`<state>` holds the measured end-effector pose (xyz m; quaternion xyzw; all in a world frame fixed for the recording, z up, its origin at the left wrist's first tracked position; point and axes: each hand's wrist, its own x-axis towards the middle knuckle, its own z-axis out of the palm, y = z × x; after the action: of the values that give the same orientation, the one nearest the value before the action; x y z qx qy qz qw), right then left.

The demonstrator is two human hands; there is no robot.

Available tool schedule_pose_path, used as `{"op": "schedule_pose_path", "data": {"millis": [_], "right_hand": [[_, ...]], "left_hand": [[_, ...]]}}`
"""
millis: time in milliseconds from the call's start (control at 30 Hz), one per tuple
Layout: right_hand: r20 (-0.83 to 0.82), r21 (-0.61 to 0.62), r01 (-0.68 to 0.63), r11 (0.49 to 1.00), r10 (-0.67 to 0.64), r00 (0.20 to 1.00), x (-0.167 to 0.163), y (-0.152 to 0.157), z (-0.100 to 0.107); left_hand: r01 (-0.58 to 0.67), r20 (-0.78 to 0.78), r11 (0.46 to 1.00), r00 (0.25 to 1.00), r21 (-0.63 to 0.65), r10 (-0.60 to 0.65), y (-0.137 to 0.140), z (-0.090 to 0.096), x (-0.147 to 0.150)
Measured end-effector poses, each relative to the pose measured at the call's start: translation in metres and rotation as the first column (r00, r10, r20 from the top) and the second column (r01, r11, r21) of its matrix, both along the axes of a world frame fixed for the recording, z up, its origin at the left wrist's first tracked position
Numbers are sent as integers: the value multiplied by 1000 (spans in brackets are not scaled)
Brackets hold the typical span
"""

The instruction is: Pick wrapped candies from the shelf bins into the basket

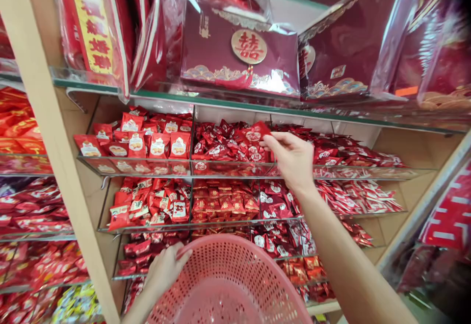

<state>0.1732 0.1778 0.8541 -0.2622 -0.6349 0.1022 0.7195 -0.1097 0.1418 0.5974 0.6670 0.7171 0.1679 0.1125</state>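
Writing: the maroon box [217,52] on the glass shelf [162,93] bears a large red 囍 on a gold oval; its smaller print is illegible. A yellow strip [91,25] at upper left carries a column of red Chinese characters, too blurred to read surely. The orange sticker [405,91] at upper right shows no readable text.

Right hand: fingers pinch the red packet [256,132] by its right edge, above the upper-middle bin of similar packets [224,140]. Its pale emblem faces the camera, lettering illegible. Packet is tilted, one corner pointing up; outline looks squarish, so its long axis cannot be told.

Left hand [167,267]: fingers hooked over the left rim of the pink perforated basket [235,248], gripping it. Basket mouth faces up toward the camera, below the bins; its lower part lies outside the view.
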Motion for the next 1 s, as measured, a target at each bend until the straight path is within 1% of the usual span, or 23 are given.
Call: {"op": "schedule_pose_path", "data": {"millis": [33,67,100,133,167,200,233,267,300,333,367,400,433,467,500,567,633,767,867,933,1000], "right_hand": [[-59,-25,-13,1000,12,998,1,-11,-10],[-115,-76,-38,996,29,993,1,-22,-24],[-163,-154,-82,985,56,985,0,-33,-43],[-202,-253,-145,956,95,975,-3,-43,-66],[-238,-373,-235,898,152,959,-7,-52,-92],[-274,-503,-335,797,221,936,-14,-59,-122],[-314,-613,-420,669,282,907,-21,-65,-153],[-380,-705,-494,510,317,869,-29,-70,-184],[-457,-766,-544,343,304,836,-37,-73,-214],[-530,-794,-580,185,257,808,-44,-74,-242],[-572,-805,-588,77,162,804,-49,-75,-267],[-592,-805,-594,-9,88,801,-53,-74,-287],[-603,-797,-601,-65,25,797,-54,-73,-304],[-609,-787,-609,-94,-31,792,-54,-72,-318],[-617,-777,-621,-104,-74,784,-53,-71,-328],[-634,-757,-647,-92,-135,761,-48,-69,-343],[-648,-744,-664,-75,-160,745,-45,-69,-352],[-642,-751,-656,-74,-153,751,-43,-69,-361],[-616,-770,-631,-93,-149,773,-44,-70,-364],[-582,-799,-592,-102,-115,805,-45,-70,-365],[-494,-863,-492,-114,-18,869,-46,-71,-365]], "left_hand": [[7,-4,1000,1000,0,-7,-1,2,1],[9,-2,1000,1000,7,-9,-2,4,1],[13,-2,1000,1000,9,-13,-2,5,2],[17,-11,1000,1000,0,-17,-3,5,2],[16,-18,1000,1000,5,-16,-3,5,3],[14,-25,1000,1000,1,-14,-3,5,3],[17,-36,1000,999,4,-16,-3,4,4],[23,-43,1000,999,6,-23,-3,4,5],[32,-50,999,998,9,-31,-3,3,7],[41,-57,999,998,14,-40,-3,2,9],[49,-62,999,997,15,-48,-3,2,11],[54,-66,998,996,15,-53,-3,2,13],[55,-70,998,996,12,-54,-3,2,15],[53,-74,999,996,4,-53,-4,2,17],[52,-77,999,996,-5,-52,-4,2,18],[50,-78,999,996,-14,-51,-5,2,20],[53,-79,998,995,-15,-54,-5,0,21],[45,-81,999,996,-13,-46,-4,-6,19],[30,-81,1000,996,-10,-31,-4,-10,18],[30,-88,999,996,-17,-31,-5,-10,18],[31,-96,999,995,-26,-34,-6,-10,18]]}}
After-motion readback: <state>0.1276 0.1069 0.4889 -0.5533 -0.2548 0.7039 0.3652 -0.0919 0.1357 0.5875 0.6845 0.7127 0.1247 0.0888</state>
